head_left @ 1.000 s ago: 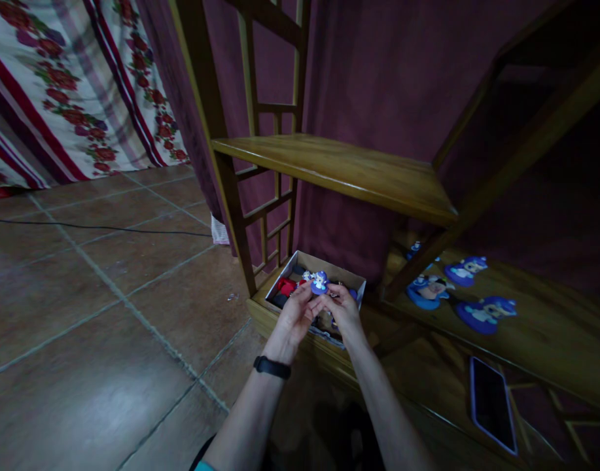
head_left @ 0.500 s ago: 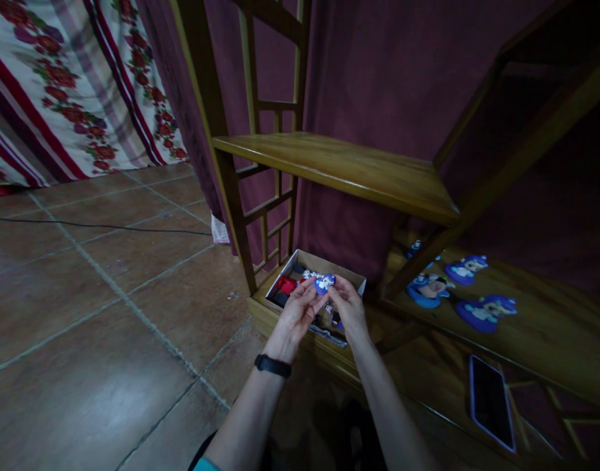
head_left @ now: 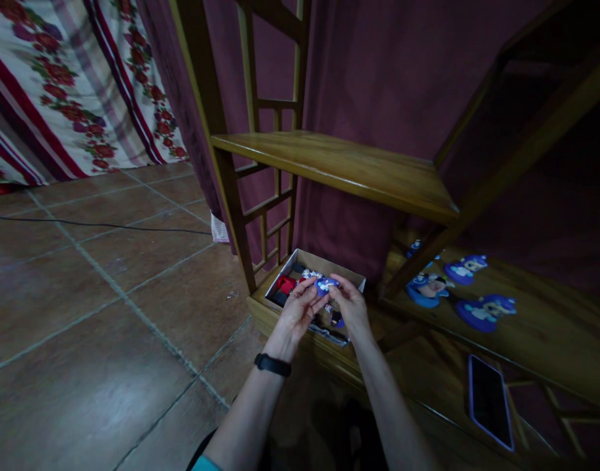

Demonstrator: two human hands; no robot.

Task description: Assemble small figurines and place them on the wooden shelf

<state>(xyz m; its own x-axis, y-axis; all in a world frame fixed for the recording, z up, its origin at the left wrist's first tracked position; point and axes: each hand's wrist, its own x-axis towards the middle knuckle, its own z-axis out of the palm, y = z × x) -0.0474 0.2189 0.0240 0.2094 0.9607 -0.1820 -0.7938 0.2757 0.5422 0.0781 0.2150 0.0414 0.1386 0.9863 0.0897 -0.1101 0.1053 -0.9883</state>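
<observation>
A small blue-purple and white figurine [head_left: 325,286] is pinched between my two hands, above an open cardboard box [head_left: 351,267]. My left hand [head_left: 298,310] grips its left side, and a dark band circles that wrist. My right hand [head_left: 349,303] has its fingers closed on the right side. Inside the box lie a red item [head_left: 286,284], a white patterned piece [head_left: 311,274] and a dark-and-purple figure [head_left: 336,318], partly hidden by my hands.
Several blue and purple figurines [head_left: 486,313] lie on the low wooden shelf at right. A phone [head_left: 491,400] rests nearer me. An upper shelf board [head_left: 339,163] juts over the box's far side. A black cable [head_left: 98,226] crosses the tiled floor [head_left: 147,347].
The figurine has turned in my fingers, so its face shows less now. My right hand has shifted slightly. The box and the shelf figurines stay in place.
</observation>
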